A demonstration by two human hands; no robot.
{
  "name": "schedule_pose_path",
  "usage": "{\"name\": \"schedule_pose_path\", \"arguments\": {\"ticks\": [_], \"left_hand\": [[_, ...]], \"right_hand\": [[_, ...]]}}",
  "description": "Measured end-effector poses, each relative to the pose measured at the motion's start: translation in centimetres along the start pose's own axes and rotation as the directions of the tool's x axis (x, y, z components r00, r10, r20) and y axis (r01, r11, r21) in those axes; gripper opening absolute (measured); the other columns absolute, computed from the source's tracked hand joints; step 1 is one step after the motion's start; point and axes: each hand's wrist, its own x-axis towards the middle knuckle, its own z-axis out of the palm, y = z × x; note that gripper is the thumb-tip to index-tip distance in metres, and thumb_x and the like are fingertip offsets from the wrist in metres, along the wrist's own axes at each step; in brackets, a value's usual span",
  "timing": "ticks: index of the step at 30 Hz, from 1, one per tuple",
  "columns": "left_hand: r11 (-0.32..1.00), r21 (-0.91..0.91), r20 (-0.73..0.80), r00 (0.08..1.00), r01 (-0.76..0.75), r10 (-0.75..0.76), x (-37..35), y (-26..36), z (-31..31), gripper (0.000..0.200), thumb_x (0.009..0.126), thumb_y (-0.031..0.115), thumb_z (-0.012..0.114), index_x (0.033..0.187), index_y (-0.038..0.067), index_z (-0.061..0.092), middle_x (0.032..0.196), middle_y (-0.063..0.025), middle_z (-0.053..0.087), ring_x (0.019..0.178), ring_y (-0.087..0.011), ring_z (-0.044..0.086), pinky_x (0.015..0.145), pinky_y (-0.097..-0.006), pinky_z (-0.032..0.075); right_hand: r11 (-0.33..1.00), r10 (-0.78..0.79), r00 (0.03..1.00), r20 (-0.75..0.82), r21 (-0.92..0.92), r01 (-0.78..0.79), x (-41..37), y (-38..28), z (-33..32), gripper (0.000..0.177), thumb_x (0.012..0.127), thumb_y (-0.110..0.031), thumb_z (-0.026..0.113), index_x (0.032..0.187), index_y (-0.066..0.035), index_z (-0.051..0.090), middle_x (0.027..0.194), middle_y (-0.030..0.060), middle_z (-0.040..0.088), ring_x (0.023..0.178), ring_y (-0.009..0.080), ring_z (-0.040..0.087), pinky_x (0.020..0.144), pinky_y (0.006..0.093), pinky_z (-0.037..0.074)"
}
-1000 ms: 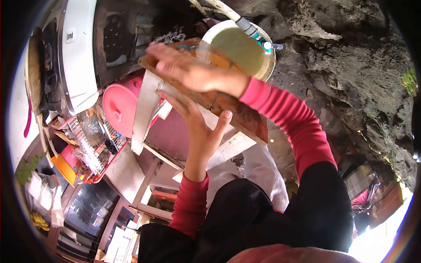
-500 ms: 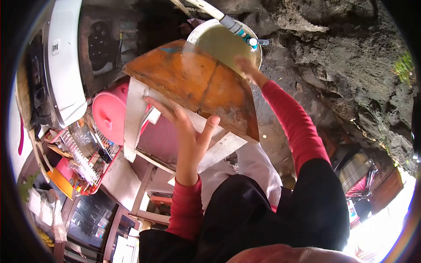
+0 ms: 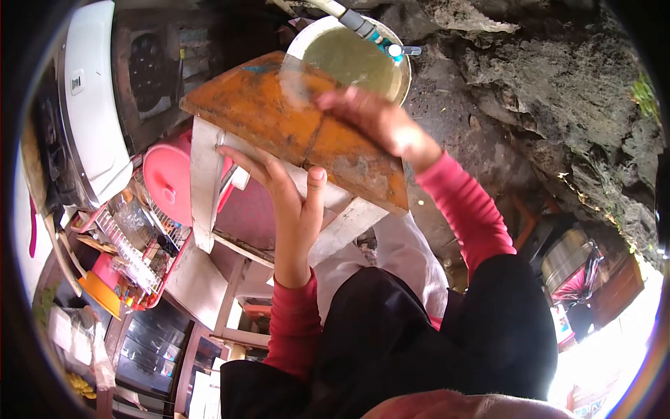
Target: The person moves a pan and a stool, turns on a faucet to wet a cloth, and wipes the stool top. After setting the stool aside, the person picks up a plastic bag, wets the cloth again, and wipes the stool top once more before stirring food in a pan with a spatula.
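A wooden stool point(image 3: 279, 119) with a worn orange-brown top and white legs stands tilted in front of me. My left hand point(image 3: 287, 202) braces it from the near side, fingers along the white frame under the top and thumb pointing up. Over the top's right half is my right hand point(image 3: 377, 126), smeared by motion. Its fingers reach left across the wood; whether they touch it or hold anything cannot be made out. Just beyond the stool stands a round bucket point(image 3: 407, 84) of cloudy water, partly hidden by the top.
A pipe with a blue tap point(image 3: 391, 49) extends over the bucket. Rough rock wall point(image 3: 530, 91) rises on the right. To the left are a pink lidded container point(image 3: 167, 178), a dish rack point(image 3: 129, 251) and a white appliance point(image 3: 94, 98). A metal pot point(image 3: 567, 260) stands far right.
My right hand has swept from the bucket's near edge leftward and closer, over the stool top. My left hand keeps its place on the stool. The whole view has shifted slightly.
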Motion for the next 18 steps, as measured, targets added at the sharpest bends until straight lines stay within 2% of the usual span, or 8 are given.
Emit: {"name": "schedule_pose_path", "arguments": {"ticks": [1,3,4,9,12,14,16,18], "left_hand": [[1.0,0.006,0.009,1.0,0.001,-0.001,0.0,0.1,-0.1,0.092,0.088,0.047,0.052,0.143,-0.001,-0.004,0.14,-0.0293,-0.029,0.135,-0.0424,-0.018,0.11,-0.0488,0.004],[1.0,0.01,0.024,1.0,0.0,0.0,0.0,0.0,-0.1,0.092,0.089,0.046,0.052,0.143,-0.001,-0.005,0.141,-0.0293,-0.029,0.135,-0.0426,-0.018,0.11,-0.0489,0.004],[1.0,0.002,0.02,1.0,-0.009,0.009,0.0,-0.1,-0.1,0.091,0.089,0.045,0.052,0.143,-0.001,-0.005,0.141,-0.0293,-0.029,0.134,-0.0427,-0.018,0.11,-0.0493,0.004],[0.995,0.054,-0.008,0.996,-0.085,0.085,-0.6,-1.2,0.1,0.088,0.089,0.043,0.053,0.144,0.005,-0.003,0.141,-0.0291,-0.028,0.134,-0.0435,-0.019,0.109,-0.052,0.004],[0.997,0.061,-0.004,0.998,-0.056,0.057,-0.5,-0.7,0.2,0.087,0.089,0.043,0.053,0.145,0.006,-0.003,0.141,-0.0289,-0.028,0.134,-0.0441,-0.019,0.109,-0.0521,0.004],[0.996,0.043,-0.011,0.997,-0.075,0.076,-0.5,-0.6,0.2,0.086,0.09,0.042,0.052,0.145,0.006,-0.003,0.141,-0.0289,-0.028,0.134,-0.044,-0.019,0.109,-0.0521,0.003],[0.996,0.039,-0.013,0.997,-0.079,0.08,-0.5,-0.8,0.2,0.086,0.09,0.042,0.052,0.144,0.005,-0.003,0.141,-0.0288,-0.028,0.134,-0.0439,-0.019,0.109,-0.052,0.003],[0.994,0.054,-0.011,0.995,-0.095,0.095,-0.4,-0.9,0.3,0.086,0.09,0.042,0.051,0.144,0.005,-0.004,0.141,-0.029,-0.028,0.134,-0.0434,-0.019,0.109,-0.052,0.003]], "right_hand": [[0.902,-0.031,0.99,0.139,-0.422,0.088,-2.2,-3.5,3.7,0.056,0.097,-0.043,0.034,0.128,0.002,0.046,0.137,0.0151,0.042,0.128,0.0262,0.038,0.106,0.0335,0.028],[0.459,-0.01,0.944,0.329,-0.838,0.297,-5.3,-3.9,7.4,0.065,0.097,-0.046,0.029,0.143,-0.001,0.018,0.15,0.0165,0.015,0.139,0.0281,0.013,0.111,0.0427,0.012],[0.499,-0.014,0.952,0.304,-0.824,0.27,-6.6,-5.1,8.8,0.067,0.097,-0.045,0.028,0.145,-0.004,0.008,0.152,0.015,0.007,0.141,0.0275,0.004,0.111,0.0477,0.006],[0.515,0.063,0.975,0.214,-0.843,0.152,-8.4,-2.8,4.1,0.068,0.096,-0.05,0.022,0.145,-0.005,0.009,0.151,0.0164,0.007,0.14,0.0279,0.005,0.112,0.0462,0.003],[0.515,0.086,0.996,0.026,-0.857,-0.022,-5.8,2.3,-2.9,0.072,0.094,-0.055,0.02,0.145,-0.005,0.01,0.151,0.0157,0.007,0.14,0.0277,0.003,0.112,0.0461,0.002],[0.525,0.19,0.96,-0.204,-0.805,-0.275,-4.1,4.5,-6.4,0.074,0.093,-0.058,0.019,0.145,-0.005,0.011,0.151,0.0148,0.007,0.14,0.0271,0.001,0.112,0.0465,0.002],[0.491,0.201,0.962,-0.185,-0.83,-0.262,-6.4,0.4,-0.6,0.076,0.092,-0.059,0.02,0.145,-0.005,0.011,0.151,0.0145,0.007,0.14,0.027,0.002,0.112,0.0456,0.004],[0.502,0.061,0.99,0.125,-0.862,0.078,-8.4,-1.7,3.3,0.076,0.092,-0.059,0.02,0.145,-0.005,0.01,0.151,0.0142,0.007,0.14,0.0269,0.002,0.113,0.0433,0.004]]}}
